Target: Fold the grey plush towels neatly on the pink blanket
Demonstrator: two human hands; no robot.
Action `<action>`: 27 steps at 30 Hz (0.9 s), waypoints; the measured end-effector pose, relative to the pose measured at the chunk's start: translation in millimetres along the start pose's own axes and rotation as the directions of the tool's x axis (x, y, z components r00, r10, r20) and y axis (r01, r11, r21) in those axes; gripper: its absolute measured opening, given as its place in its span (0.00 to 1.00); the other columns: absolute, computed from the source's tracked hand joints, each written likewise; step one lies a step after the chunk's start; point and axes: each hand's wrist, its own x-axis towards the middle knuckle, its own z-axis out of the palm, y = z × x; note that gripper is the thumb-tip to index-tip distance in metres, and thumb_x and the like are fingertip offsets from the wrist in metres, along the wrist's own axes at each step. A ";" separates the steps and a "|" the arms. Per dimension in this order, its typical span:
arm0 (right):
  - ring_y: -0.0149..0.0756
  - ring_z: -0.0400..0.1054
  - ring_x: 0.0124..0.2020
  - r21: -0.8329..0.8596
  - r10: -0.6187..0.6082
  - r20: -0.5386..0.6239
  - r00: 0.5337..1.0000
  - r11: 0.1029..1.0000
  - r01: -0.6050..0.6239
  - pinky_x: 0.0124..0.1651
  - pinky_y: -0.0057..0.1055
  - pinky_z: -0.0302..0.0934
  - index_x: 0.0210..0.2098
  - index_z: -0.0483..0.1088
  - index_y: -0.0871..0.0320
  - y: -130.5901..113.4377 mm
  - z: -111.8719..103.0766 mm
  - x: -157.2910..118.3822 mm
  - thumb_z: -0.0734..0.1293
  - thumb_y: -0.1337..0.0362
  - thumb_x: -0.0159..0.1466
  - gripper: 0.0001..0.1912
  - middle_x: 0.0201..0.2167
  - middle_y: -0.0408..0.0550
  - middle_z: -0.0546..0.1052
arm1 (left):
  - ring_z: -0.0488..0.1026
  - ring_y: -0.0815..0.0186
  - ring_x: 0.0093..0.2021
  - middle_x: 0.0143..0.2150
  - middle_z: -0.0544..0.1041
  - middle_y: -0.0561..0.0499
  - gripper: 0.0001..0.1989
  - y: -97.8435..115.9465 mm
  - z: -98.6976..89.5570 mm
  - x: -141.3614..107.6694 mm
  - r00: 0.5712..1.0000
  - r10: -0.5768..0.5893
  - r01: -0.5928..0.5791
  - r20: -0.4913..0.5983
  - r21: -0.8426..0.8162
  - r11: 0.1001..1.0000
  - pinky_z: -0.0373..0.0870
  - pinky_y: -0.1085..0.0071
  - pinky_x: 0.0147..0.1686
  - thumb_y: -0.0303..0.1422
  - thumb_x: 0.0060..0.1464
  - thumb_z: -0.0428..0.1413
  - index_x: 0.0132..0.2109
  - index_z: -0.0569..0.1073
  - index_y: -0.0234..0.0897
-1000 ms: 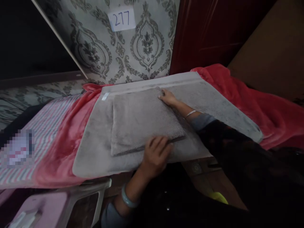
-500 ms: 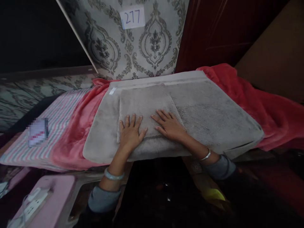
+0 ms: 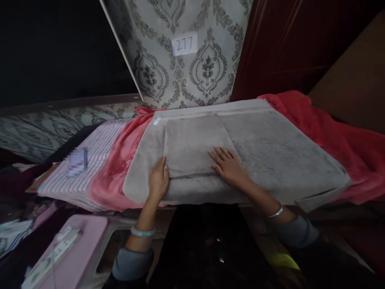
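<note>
A grey plush cloth [image 3: 279,148] lies spread on the covered surface, with a small white tag near its far left corner. On its left half rests a flat, roughly square grey plush panel [image 3: 195,138]; whether it is a separate piece or a fold I cannot tell. My right hand [image 3: 230,166] is open and flat on the panel's near right part, fingers spread. At the panel's near left edge is my left hand [image 3: 159,178], turned on its side with fingers stretched out and slightly blurred. Neither hand grips anything.
Red blankets [image 3: 339,136] lie on the right and under the cloth's left side. A striped cloth [image 3: 105,140] carries a blurred packet [image 3: 75,162]. A power strip [image 3: 51,257] sits on a pink stool [image 3: 90,237]. Behind are a dark screen [image 3: 60,48] and papered wall [image 3: 207,68].
My left hand has moved from flat on the panel to its left edge and turned sideways. My right hand stays flat near the panel's right side. The view has shifted slightly.
</note>
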 end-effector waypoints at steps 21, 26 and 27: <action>0.50 0.49 0.71 -0.024 -0.002 -0.081 0.997 1.000 0.000 0.69 0.56 0.45 0.69 0.59 0.48 1.5 13.8 -8.4 0.53 0.53 0.71 0.29 0.71 0.51 0.56 | 0.74 0.63 0.34 0.35 0.77 0.50 0.25 4.7 -5.7 -8.3 0.970 -0.237 0.226 -0.048 -0.178 0.958 0.71 0.67 0.38 0.30 0.53 0.55 0.59 0.72 0.35; 0.49 0.49 0.71 0.010 -0.009 -0.090 0.996 1.000 0.010 0.69 0.56 0.47 0.69 0.59 0.46 5.5 15.7 -8.7 0.53 0.52 0.71 0.29 0.71 0.50 0.57 | 0.71 0.65 0.28 0.26 0.72 0.55 0.21 -2.5 -16.4 -3.7 0.978 -0.201 0.206 0.056 -0.084 0.975 0.70 0.68 0.34 0.32 0.56 0.52 0.56 0.75 0.36; 0.49 0.50 0.71 0.024 -0.013 -0.086 0.996 1.000 0.015 0.69 0.55 0.48 0.69 0.60 0.47 7.3 14.8 -7.6 0.52 0.52 0.71 0.29 0.71 0.50 0.58 | 0.72 0.64 0.30 0.27 0.73 0.54 0.20 -3.3 -18.4 -1.3 0.983 -0.181 0.183 0.034 -0.054 0.982 0.71 0.66 0.36 0.33 0.57 0.52 0.54 0.76 0.35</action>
